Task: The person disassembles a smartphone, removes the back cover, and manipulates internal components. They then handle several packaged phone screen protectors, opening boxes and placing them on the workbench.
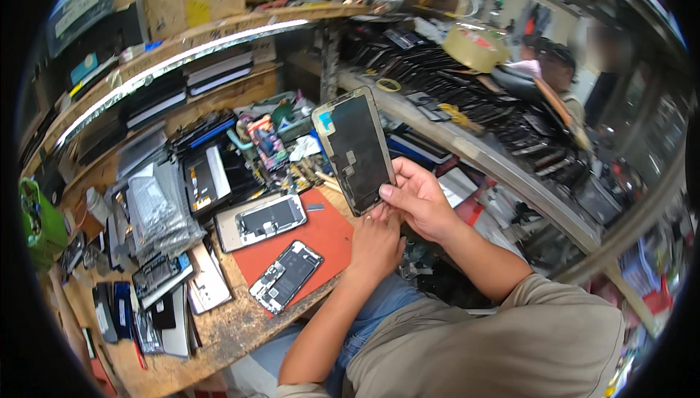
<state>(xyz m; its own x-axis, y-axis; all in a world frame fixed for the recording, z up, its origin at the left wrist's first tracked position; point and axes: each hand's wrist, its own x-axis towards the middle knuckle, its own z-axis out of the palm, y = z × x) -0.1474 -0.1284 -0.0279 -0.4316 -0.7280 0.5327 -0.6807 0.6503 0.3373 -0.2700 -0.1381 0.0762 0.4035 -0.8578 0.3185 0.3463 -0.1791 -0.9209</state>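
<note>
A phone screen panel (355,143) is raised over the front edge of the bench, its dark back with metal pieces and a blue sticker facing me. My right hand (419,197) grips its lower right corner, thumb on the back face. Against the bottom edge of the panel, my left hand (377,243) has its fingers closed; the fingertips are partly hidden. On the red mat (321,230) below lies an opened phone body (286,277) with its inner parts bare. Behind it, another opened phone (271,219) rests in a shallow tray.
Bubble-wrapped packets (157,208) and loose phone parts (164,274) crowd the left of the bench. A long row of dark phone panels (474,99) fills the shelf at right, with a tape roll (475,46) on top. Another person (561,70) is at the far right.
</note>
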